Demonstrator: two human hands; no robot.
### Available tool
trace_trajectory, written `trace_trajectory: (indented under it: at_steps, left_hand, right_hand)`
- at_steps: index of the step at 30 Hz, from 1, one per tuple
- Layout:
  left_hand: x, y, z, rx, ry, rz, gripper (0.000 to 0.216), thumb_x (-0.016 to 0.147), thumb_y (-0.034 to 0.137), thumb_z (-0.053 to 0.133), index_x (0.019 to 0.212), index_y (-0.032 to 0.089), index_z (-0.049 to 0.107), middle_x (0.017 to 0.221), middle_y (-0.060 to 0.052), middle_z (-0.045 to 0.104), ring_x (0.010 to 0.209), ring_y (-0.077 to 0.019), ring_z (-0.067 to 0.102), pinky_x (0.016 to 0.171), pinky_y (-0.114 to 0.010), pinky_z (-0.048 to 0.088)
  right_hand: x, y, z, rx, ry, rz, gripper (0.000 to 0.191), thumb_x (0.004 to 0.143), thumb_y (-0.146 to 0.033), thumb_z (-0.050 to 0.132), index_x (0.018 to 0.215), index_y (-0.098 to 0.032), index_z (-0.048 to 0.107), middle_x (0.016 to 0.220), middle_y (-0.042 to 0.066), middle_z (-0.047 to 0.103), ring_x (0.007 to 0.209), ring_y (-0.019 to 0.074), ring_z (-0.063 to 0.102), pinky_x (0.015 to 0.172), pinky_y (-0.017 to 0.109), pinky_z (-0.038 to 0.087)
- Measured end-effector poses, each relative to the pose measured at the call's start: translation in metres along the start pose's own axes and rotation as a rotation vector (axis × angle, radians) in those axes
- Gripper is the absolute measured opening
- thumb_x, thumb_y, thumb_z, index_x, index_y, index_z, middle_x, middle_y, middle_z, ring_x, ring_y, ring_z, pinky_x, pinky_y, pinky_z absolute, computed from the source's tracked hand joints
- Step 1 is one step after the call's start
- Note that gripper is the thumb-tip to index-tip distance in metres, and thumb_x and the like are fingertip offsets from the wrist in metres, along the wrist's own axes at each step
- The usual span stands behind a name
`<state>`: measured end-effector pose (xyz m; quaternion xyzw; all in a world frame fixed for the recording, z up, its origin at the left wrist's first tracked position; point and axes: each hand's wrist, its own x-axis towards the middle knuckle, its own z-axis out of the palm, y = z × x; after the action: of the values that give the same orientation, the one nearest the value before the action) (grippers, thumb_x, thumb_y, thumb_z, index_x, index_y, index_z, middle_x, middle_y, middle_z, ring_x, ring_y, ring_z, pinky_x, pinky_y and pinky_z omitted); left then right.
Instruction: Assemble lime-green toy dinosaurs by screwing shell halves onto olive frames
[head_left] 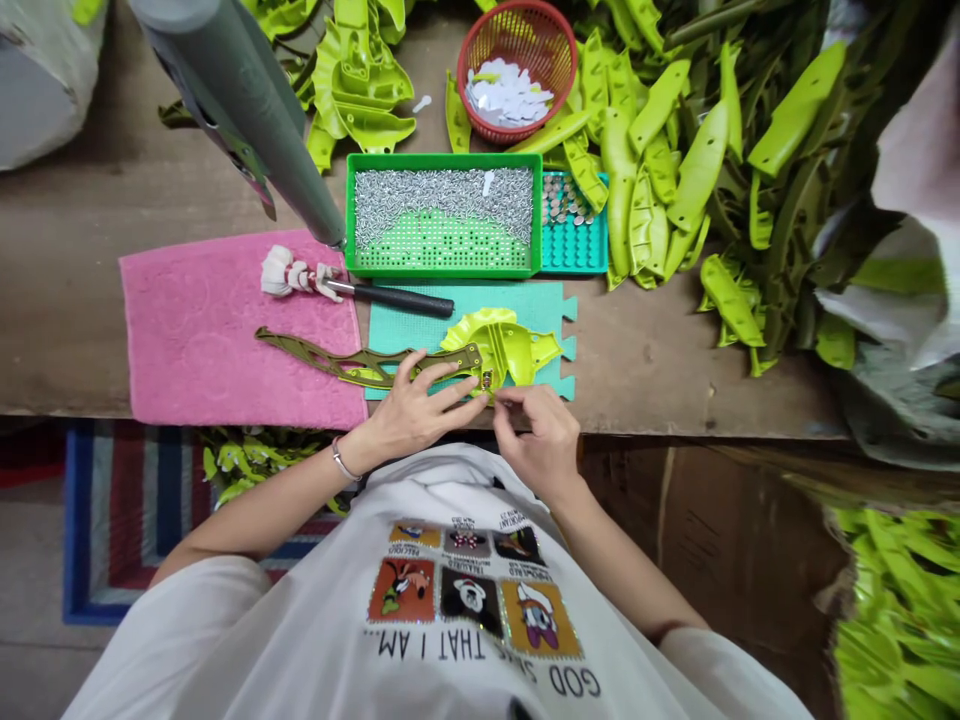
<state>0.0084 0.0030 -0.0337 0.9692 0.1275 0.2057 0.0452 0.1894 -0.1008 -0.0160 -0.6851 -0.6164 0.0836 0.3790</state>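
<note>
My left hand [427, 405] lies with its fingers stretched out over a long olive-brown plastic strip [337, 360] and the edge of a lime-green moulded plastic part [517, 350]. Both pieces rest partly on a teal foam mat [420, 332]. A small coiled metal piece, perhaps a spring [487, 380], shows in the green part by my left fingertips. Beside it, my right hand [541, 435] is closed in a pinch at the part's near edge; what sits between its fingertips is too small to make out. A hammer-like tool with a black handle [405, 299] and white-wrapped head lies beyond.
A green tray [349, 215] holds many small metal pins; a teal tray [574, 262] holds rivets. Behind stands a red basket [517, 130] of white pieces. A grey post [277, 120] rises at left by a pink towel [225, 330]. Lime-green parts [697, 165] are heaped right.
</note>
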Motion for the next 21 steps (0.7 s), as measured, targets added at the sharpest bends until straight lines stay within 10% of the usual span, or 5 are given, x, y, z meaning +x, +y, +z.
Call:
trace_trajectory:
  at_steps: [15, 21]
  left_hand:
    - [0.002, 0.002, -0.001, -0.002, -0.049, 0.001, 0.032, 0.09, 0.021, 0.064, 0.121, 0.028, 0.063, 0.121, -0.004, 0.068, 0.121, -0.0251, 0.049, 0.116, -0.054, 0.027]
    - [-0.001, -0.001, -0.004, -0.062, -0.061, 0.015, 0.04, 0.089, 0.017, 0.064, 0.127, 0.029, 0.062, 0.125, -0.005, 0.068, 0.124, -0.0256, 0.051, 0.116, -0.054, 0.029]
  right_hand:
    - [-0.007, -0.002, 0.005, 0.014, 0.037, -0.019, 0.015, 0.087, -0.008, 0.058, 0.09, -0.021, 0.064, 0.085, 0.006, 0.072, 0.082, 0.0183, 0.069, 0.077, 0.034, 0.059]
    - [-0.001, 0.059, -0.061, -0.004, 0.253, 0.298, 0.038, 0.081, -0.023, 0.073, 0.117, -0.02, 0.061, 0.105, 0.009, 0.07, 0.078, 0.0175, 0.07, 0.07, 0.034, 0.058]
